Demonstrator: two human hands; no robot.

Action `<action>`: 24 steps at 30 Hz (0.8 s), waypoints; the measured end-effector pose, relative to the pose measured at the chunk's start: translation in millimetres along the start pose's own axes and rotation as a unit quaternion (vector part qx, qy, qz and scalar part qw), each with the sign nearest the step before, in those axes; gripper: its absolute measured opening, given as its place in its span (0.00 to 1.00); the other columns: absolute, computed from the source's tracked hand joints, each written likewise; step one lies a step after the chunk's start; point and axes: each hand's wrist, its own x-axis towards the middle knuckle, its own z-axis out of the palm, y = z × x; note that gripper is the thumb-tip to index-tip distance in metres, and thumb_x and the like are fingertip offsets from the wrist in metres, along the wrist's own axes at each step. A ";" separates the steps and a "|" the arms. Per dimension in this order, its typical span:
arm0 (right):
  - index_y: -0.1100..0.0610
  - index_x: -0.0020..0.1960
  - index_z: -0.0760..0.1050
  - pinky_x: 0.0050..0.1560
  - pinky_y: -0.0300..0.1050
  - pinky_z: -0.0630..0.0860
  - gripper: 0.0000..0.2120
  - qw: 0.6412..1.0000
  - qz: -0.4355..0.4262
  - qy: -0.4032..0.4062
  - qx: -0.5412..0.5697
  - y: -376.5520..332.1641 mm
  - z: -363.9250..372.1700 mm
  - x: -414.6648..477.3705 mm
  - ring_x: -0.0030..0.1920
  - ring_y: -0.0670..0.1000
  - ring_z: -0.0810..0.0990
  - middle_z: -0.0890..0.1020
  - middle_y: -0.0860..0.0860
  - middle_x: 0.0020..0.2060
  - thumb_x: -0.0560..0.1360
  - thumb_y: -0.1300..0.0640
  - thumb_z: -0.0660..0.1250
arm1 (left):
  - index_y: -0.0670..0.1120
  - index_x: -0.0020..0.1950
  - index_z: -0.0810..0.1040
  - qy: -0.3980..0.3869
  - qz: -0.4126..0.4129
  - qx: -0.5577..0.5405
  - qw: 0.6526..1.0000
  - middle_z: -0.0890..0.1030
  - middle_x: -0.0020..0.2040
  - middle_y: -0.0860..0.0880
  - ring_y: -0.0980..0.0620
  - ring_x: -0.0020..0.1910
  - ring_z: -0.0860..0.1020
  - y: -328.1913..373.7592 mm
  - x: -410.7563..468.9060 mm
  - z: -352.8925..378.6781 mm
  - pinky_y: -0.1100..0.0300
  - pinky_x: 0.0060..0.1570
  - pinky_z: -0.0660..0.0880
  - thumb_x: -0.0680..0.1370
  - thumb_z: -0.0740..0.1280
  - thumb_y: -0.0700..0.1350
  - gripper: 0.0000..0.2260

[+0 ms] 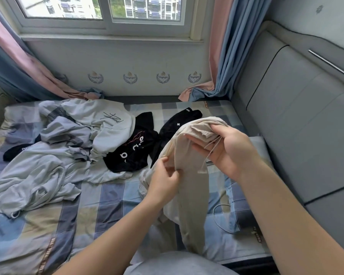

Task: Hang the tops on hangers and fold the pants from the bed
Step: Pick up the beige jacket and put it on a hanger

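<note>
Grey-clad knee [179,263] sat under the beige pants [193,195], held up over the bed [111,199]. Right hand [224,149] gripped the bunched waistband; left hand [163,181] pinched fabric lower down. Risk looked like the loose drawstring [206,157] snagging fingers, or twisted legs skewing the fold.

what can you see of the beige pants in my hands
The beige pants look like thin, soft, creased cloth with a matching drawstring dangling at the waist. The right hand grips the bunched waistband, the left hand pinches a fold lower down; the legs hang onto the checked bed.
</note>
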 end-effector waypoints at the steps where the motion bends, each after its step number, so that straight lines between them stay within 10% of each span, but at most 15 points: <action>1: 0.68 0.63 0.77 0.57 0.57 0.81 0.16 1.000 -0.001 0.005 0.007 -1.1 -3.6 2.8 0.52 0.59 0.85 0.83 0.65 0.56 0.84 0.62 0.55 | 0.48 0.59 0.76 0.004 -0.009 0.027 1.000 0.82 0.47 0.54 0.55 0.45 0.81 -5.3 2.8 -2.1 0.51 0.47 0.82 0.79 0.69 0.45 0.10; 6: 0.63 0.63 0.77 0.59 0.56 0.80 0.16 0.999 0.022 0.026 0.012 5.1 -22.5 19.1 0.55 0.58 0.85 0.84 0.62 0.57 0.84 0.60 0.55 | 0.48 0.41 0.76 -0.034 -0.002 0.029 0.999 0.76 0.35 0.54 0.62 0.32 0.73 -13.7 -0.1 -3.7 0.59 0.38 0.73 0.83 0.63 0.43 0.11; 15: 0.55 0.62 0.78 0.63 0.59 0.74 0.11 0.992 0.042 0.034 -0.116 18.7 -48.5 28.2 0.62 0.55 0.79 0.83 0.52 0.59 0.83 0.55 0.61 | 0.42 0.48 0.82 -0.004 -0.111 -0.220 0.969 0.84 0.42 0.43 0.47 0.41 0.82 23.9 0.9 -27.5 0.52 0.43 0.79 0.84 0.62 0.45 0.11; 24: 0.51 0.63 0.76 0.57 0.59 0.81 0.14 0.972 0.014 -0.014 -0.235 60.9 -36.8 -5.8 0.61 0.50 0.80 0.82 0.49 0.60 0.79 0.49 0.68 | 0.40 0.52 0.74 -0.069 -0.052 -0.384 0.919 0.81 0.39 0.44 0.51 0.35 0.82 78.3 4.7 -41.7 0.59 0.38 0.80 0.83 0.61 0.35 0.04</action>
